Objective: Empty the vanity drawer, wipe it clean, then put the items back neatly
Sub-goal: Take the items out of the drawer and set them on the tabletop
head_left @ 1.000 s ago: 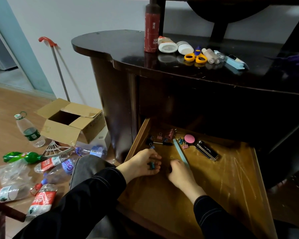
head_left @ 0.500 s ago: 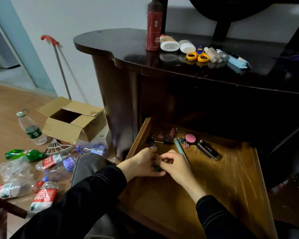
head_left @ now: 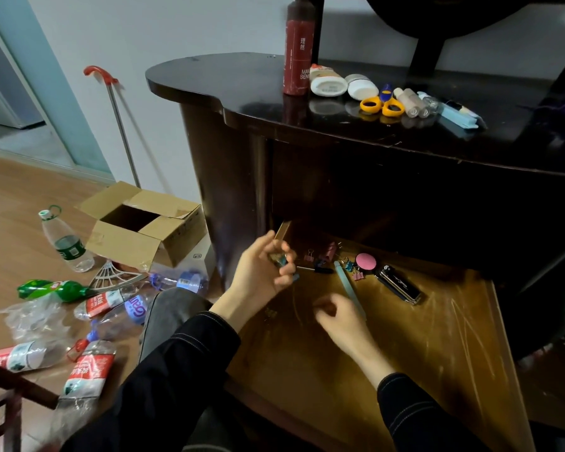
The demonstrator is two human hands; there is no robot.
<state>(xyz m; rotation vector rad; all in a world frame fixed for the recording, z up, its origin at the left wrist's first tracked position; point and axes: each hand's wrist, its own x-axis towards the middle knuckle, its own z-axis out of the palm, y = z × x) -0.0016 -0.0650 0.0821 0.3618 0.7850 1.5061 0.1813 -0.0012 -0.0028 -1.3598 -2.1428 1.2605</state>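
Left hand [head_left: 258,275], up over the scratched wooden drawer [head_left: 437,337], pinches small blue metal binder clips [head_left: 280,260], light, stiff, easily dropped, safer cupped, while right hand [head_left: 340,316] hovers loosely curled, seemingly empty.

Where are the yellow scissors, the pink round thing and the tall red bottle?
yellow scissors [head_left: 383,102], head view, where the handles meet.
pink round thing [head_left: 366,263], head view, middle of its top.
tall red bottle [head_left: 299,60], head view, on its label.
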